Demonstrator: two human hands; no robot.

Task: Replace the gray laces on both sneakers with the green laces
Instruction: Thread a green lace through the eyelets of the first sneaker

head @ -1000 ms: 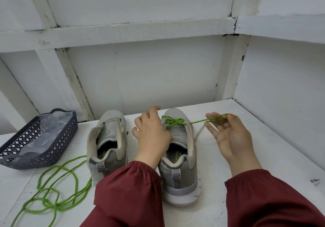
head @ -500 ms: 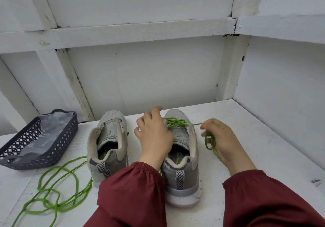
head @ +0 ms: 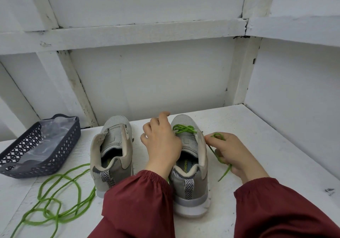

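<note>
Right of centre, the right hand (head: 234,155) clenches the free end of the green lace (head: 184,128), which loops round its fingers and trails out below the palm. The lace crosses the front eyelets of the gray sneaker (head: 191,188) at centre. The left hand (head: 161,145) lies on that sneaker's left side with fingers bent; whether it grasps anything cannot be told. The other sneaker (head: 114,145) stands just left, unlaced. A second green lace (head: 60,201) lies tangled at lower left, near a dark basket (head: 36,164)
</note>
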